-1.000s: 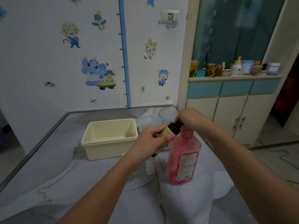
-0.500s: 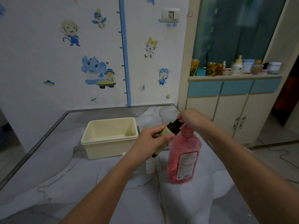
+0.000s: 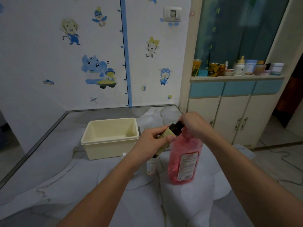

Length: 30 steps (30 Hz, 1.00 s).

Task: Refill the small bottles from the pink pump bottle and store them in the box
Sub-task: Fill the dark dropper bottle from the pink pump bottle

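Left hand [image 3: 152, 139] is gripping a dark brown small bottle [image 3: 170, 134], tilting it with its neck at the top of the pink pump bottle [image 3: 184, 158]. Right hand [image 3: 194, 124] is closing over the pump head. Pink bottle is standing on the marble surface [image 3: 65, 185], right of the empty cream box [image 3: 110, 138]. Another small bottle [image 3: 150, 167] is standing just left of it.

1. The cream box [image 3: 110, 138] is open-topped, its mouth unobstructed from above; bare table [image 3: 49, 174] lies left and in front
2. The pink pump bottle [image 3: 184, 161] and a small white bottle [image 3: 150, 167] just beside it block the centre-right
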### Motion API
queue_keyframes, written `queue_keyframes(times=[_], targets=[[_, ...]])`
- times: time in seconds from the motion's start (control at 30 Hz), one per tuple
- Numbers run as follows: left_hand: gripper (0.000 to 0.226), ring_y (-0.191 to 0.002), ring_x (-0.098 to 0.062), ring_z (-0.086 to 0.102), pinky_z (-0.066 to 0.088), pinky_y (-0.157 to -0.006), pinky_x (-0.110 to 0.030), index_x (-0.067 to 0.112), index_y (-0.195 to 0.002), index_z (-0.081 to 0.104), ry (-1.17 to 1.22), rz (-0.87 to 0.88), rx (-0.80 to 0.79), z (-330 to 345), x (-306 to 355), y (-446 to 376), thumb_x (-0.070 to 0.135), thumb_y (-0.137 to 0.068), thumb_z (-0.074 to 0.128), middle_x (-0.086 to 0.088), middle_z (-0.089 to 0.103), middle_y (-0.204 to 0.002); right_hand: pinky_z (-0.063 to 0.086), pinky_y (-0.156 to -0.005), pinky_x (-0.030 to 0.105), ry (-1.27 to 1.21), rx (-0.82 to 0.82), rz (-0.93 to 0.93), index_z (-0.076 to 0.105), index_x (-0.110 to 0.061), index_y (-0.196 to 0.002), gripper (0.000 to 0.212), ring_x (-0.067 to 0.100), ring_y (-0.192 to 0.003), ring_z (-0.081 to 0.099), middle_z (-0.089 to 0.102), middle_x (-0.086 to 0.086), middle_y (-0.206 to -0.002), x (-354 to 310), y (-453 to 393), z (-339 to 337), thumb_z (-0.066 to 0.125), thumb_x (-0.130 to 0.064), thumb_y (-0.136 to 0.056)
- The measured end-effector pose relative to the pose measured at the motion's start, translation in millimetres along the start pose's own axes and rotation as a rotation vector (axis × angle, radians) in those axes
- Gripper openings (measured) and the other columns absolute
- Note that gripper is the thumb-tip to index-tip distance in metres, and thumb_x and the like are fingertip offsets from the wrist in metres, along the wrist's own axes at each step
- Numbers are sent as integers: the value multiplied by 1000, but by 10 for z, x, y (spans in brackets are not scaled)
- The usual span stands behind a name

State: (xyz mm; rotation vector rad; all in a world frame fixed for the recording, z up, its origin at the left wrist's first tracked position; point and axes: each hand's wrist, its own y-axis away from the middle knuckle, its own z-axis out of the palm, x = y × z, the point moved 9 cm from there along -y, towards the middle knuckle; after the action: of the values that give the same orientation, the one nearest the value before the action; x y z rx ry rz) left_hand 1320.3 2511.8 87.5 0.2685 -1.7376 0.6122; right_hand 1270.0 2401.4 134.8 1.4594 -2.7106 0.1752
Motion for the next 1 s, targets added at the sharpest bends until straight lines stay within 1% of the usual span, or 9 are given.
queue_keyframes(times=[0.07,0.17,0.23,0.4,0.53,0.67,0.77,0.9,1.0], targets=[[38,-73,-6,62,52,-70,-22,26,-119,67,-14,6,-1,-12,46,-11,16,-84,72,8,71,-84,45,-74,28,6,-12,-44,71,-9,-102,25,26,-90,65,66,9,-86,-6,-25,-62,68,-11,-77],[34,-75,-9,62,52,-75,-29,39,-111,69,-24,22,-14,-25,78,-24,19,-83,73,3,72,-89,47,-84,29,-9,-29,-90,69,-8,-111,29,26,-100,65,71,12,-106,-21,-65,-109,65,-8,-82],[34,-75,-9,63,53,-76,-30,42,-108,69,-27,28,-12,-32,65,-14,20,-83,73,4,72,-88,47,-80,29,-7,-7,-88,69,-8,-110,29,26,-98,66,71,12,-105,-32,-55,-93,66,-9,-81],[36,-76,-5,64,53,-74,-25,40,-111,68,-16,25,-14,4,-25,1,17,-84,72,10,73,-89,47,-77,27,6,37,3,73,-16,-101,27,24,-95,66,72,7,-97,6,-42,22,71,-16,-73],[38,-73,-3,63,50,-68,-19,26,-121,67,-23,7,-12,-5,-44,2,17,-84,72,8,71,-87,49,-77,27,13,-8,11,73,-16,-99,26,24,-86,65,71,5,-91,11,-49,91,70,-15,-73],[39,-74,-7,63,52,-73,-27,28,-120,67,-22,13,-12,-13,16,-21,18,-83,73,7,71,-86,45,-75,28,49,-33,-70,71,-13,-108,30,24,-96,67,72,9,-101,-19,-68,-49,66,-12,-79],[39,-77,-10,64,53,-76,-30,29,-120,67,-17,15,-14,-26,27,-31,18,-83,74,3,72,-90,45,-82,29,59,-58,-101,67,-11,-116,32,25,-103,65,70,10,-110,-41,-83,-99,62,-10,-85],[41,-78,-5,66,53,-73,-22,26,-123,66,-14,13,-13,-31,-14,-18,19,-83,73,8,73,-91,48,-80,29,48,40,-66,70,-9,-106,26,27,-98,65,71,11,-102,-40,-71,-54,60,-9,-82],[42,-80,-3,67,52,-71,-19,23,-125,64,11,-4,-19,1,-63,-10,16,-84,72,5,73,-99,49,-79,28,35,22,-20,71,-11,-103,25,26,-98,65,71,9,-102,-21,-43,23,63,-13,-79]])
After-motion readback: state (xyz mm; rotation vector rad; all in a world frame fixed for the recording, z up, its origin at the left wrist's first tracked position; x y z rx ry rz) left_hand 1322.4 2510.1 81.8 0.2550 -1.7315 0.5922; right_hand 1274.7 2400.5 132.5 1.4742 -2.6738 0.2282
